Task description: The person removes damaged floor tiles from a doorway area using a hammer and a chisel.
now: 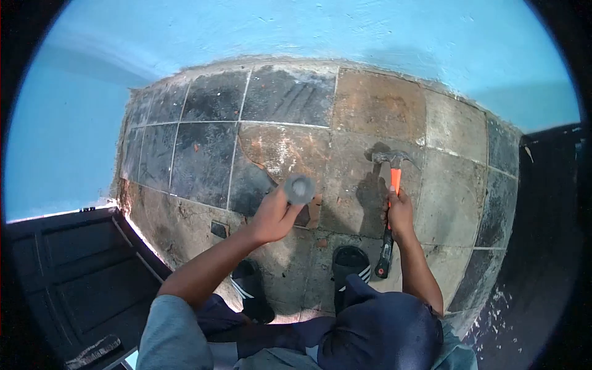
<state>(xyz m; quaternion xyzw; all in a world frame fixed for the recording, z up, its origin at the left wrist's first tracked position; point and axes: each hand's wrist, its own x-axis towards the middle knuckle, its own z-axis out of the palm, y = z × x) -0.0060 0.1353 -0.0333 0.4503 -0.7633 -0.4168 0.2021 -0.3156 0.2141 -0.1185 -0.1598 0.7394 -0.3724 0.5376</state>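
A: Quick rundown, L to R. What's far left?

B: Dark door or panel (80, 271) at lower left, blue wall (55, 135) above it. Floor (203, 154) of worn dark tiles starts right beside it, w/ a ragged broken edge along that side.

A: Left hand?

B: Left hand (271, 216) is out over the middle tiles, fingers (285, 213) wrapped round a chisel (300, 189). Seen end-on, so only its round grey head shows; tip is hidden, prob. set on the chipped tile (277, 154) w/ the pale scraped patch, but can't confirm contact.

A: And the right?

B: Right hand (399, 213) grips a hammer (391, 203) mid-handle, fingers closed tight on the orange-and-black grip. Steel head is up and away from the chisel, to its right, over a brownish tile.

A: Step in hand?

B: Looks like chipping up tile: chisel placed, hammer cocked. Next move, I'd judge, needs a swing leftward onto that small head, square, w/o clipping the left knuckles just below it.

A: Room to move?

B: Sandaled feet (348, 262) and knees sit close under both hands, so little room toward the body. Open floor ahead up to the far wall. On the right, tiles end at a dark edge (542, 203); pale debris by it.
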